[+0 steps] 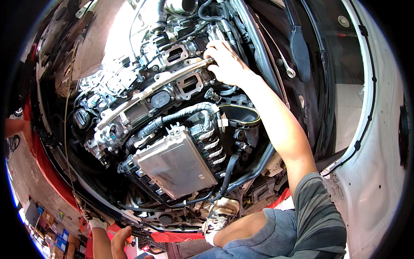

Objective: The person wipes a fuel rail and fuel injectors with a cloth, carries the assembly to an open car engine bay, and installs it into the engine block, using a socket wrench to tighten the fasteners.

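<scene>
My right arm stretches up into an open car engine bay. At its end my right hand (pixel 227 64) has thumb and fingers closed around the upper right end of a long silver metal rail (pixel 153 87), which runs diagonally across the engine. Beside the rail are two rectangular ports (pixel 189 84) in the metal. Below lies a flat silver control unit (pixel 177 164) with connectors along its side. At the lower left edge, my left hand (pixel 120 238) seems to rest low by a leg, away from the engine; its fingers are not clear.
A sneaker (pixel 221 211) on my bent leg stands at the front of the bay. Black hoses (pixel 254 168) and an open round duct (pixel 239 114) lie near my forearm. A metal rod with a ring end (pixel 291 73) lies at the right. Another person's arm (pixel 17 128) shows at far left.
</scene>
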`<state>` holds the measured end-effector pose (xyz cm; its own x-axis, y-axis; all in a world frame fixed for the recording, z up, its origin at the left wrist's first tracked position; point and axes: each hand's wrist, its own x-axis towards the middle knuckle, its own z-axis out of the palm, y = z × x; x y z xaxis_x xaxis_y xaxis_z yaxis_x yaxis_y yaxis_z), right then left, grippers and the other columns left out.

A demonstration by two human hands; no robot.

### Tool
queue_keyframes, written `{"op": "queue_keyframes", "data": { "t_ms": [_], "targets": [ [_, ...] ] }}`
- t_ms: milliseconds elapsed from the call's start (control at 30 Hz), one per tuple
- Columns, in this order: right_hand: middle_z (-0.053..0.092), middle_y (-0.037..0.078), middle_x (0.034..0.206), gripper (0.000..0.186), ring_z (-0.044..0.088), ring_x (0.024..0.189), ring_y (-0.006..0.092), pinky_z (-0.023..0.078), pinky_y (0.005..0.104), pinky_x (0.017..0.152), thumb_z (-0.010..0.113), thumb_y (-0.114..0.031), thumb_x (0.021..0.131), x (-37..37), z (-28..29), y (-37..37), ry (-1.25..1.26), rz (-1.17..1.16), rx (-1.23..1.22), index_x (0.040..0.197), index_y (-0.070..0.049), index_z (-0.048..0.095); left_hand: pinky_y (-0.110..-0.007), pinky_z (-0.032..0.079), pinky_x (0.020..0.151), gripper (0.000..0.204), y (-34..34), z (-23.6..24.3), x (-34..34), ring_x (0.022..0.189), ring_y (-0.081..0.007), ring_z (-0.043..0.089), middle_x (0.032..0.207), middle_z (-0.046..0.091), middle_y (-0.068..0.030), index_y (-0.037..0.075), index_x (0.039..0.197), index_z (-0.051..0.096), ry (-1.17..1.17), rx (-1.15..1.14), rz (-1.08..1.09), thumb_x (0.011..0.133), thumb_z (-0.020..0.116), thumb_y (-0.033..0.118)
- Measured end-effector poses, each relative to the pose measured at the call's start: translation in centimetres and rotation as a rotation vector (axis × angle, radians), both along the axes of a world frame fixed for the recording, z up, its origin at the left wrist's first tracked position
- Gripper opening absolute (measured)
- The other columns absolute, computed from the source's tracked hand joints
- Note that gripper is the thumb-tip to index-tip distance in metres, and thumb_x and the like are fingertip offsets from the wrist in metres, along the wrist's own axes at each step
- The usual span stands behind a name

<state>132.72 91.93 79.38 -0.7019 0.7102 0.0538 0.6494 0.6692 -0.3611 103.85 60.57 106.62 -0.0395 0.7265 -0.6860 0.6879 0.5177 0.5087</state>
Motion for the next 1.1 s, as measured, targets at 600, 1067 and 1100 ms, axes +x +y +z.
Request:
{"op": "queue_keyframes", "data": {
  "t_ms": [600,1067,1100],
  "targets": [
    [0.060,0.004,0.101,0.014,0.052,0.104,0.0236,0.040,0.0349,0.098,0.059,-0.004,0.079,0.1,-1.5,0.2,-0.041,-0.049,0.078,0.089,-0.007,0.068,-0.040,0.038,0.098,0.041,0.6,0.6,0.0,0.113,-0.0315,0.050,0.124,0.052,-0.0179,-0.002,0.126,0.048,-0.018,-0.014,0.029,0.093,0.058,0.020],
    [0.058,0.006,0.098,0.014,0.048,0.102,0.0256,0.039,0.0372,0.090,0.061,-0.005,0.077,-0.1,-1.0,0.6,-0.037,-0.085,-0.100,0.090,-0.006,0.065,-0.041,0.036,0.099,0.039,0.2,0.7,-0.1,0.114,-0.0350,0.049,0.125,0.052,-0.0187,-0.002,0.126,0.049,-0.030,0.008,-0.004,0.093,0.057,0.017],
    [0.058,0.005,0.098,0.014,0.048,0.102,0.0252,0.039,0.0374,0.090,0.062,-0.006,0.076,0.3,-0.7,1.2,-0.073,-0.040,-0.139,0.091,-0.006,0.064,-0.041,0.036,0.099,0.040,0.1,0.7,-0.2,0.115,-0.0351,0.049,0.125,0.052,-0.0188,-0.002,0.126,0.049,-0.031,0.019,-0.029,0.093,0.057,0.018]
  ]
}}
